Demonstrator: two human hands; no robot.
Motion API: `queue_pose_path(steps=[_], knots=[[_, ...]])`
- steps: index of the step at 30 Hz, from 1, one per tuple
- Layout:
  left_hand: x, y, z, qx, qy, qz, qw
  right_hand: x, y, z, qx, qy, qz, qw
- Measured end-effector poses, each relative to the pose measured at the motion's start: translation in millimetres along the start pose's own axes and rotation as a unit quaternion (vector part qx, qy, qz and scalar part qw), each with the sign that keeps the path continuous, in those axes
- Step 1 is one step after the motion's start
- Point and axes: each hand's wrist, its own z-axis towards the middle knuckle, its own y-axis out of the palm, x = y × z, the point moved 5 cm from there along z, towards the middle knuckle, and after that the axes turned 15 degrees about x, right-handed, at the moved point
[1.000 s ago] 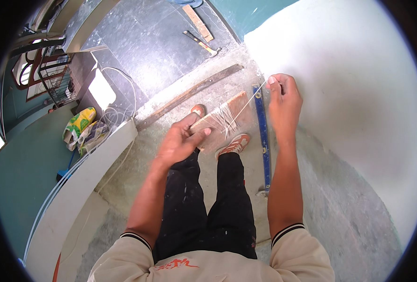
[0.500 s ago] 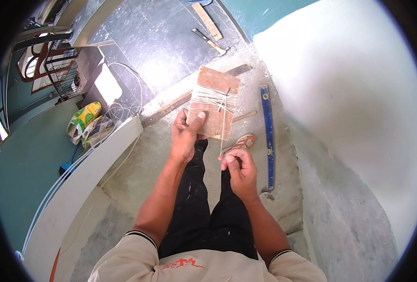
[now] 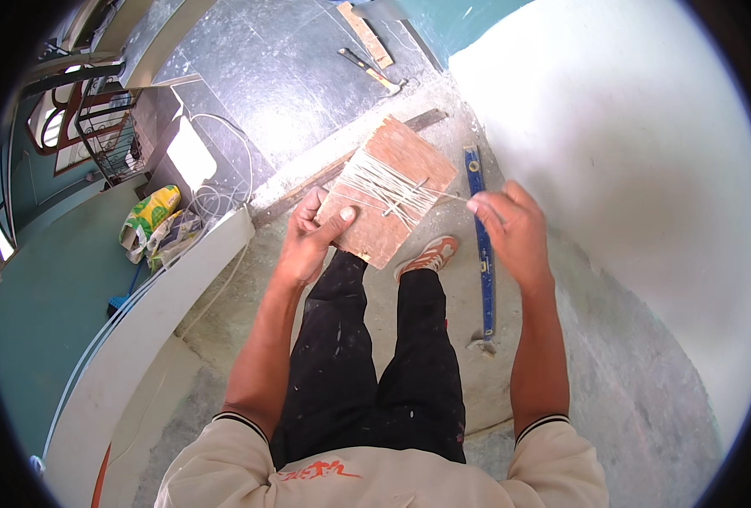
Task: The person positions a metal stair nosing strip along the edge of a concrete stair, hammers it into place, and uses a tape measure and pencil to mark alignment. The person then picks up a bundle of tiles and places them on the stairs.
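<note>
A flat wooden board is gripped at its lower left edge by my left hand, the thumb lying on its face. Pale string wraps round the board's middle in many crossing turns. Two nails stick out among the turns. From the board's right edge a taut length of string runs to my right hand, which pinches it between thumb and fingers. The board hangs tilted over my legs, its top leaning right.
A blue spirit level stands along the right wall. On the floor ahead lie a hammer, a short plank and a long wooden strip. Bags and coiled cable sit beyond the low curved wall at left.
My right hand has swung up and to the right, drawing the string from below the board to its right side. The board has tilted clockwise in my left hand.
</note>
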Motion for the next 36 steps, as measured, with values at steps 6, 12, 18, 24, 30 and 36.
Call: queue_pose_path(steps=[6, 12, 18, 24, 30, 36], knots=[[3.0, 8.0, -4.6, -0.052, -0.01, 0.067, 0.996, 5.9, -19.0, 45.1, 0.117, -0.081, -0.084, 0.986], [9.1, -6.8, -12.9, -0.118, -0.068, 0.159, 0.978, 19.8, -38.3, 60.3, 0.192, -0.043, -0.155, 0.968], [23.6, -91.7, -0.9, 0.136, -0.07, -0.007, 0.988, 111.4, -54.6, -33.4, 0.11, 0.151, -0.206, 0.96], [66.4, -168.2, 7.7, 0.183, 0.002, 0.043, 0.982, 129.9, -106.2, -150.0, 0.087, 0.237, -0.258, 0.933], [121.5, -224.1, 8.6, 0.242, 0.123, -0.051, 0.961, 141.1, -177.0, -210.0, 0.094, 0.289, -0.307, 0.902], [182.6, -249.2, 2.8, 0.151, 0.07, 0.122, 0.979, 103.6, -262.1, -243.2, 0.134, 0.343, -0.425, 0.827]])
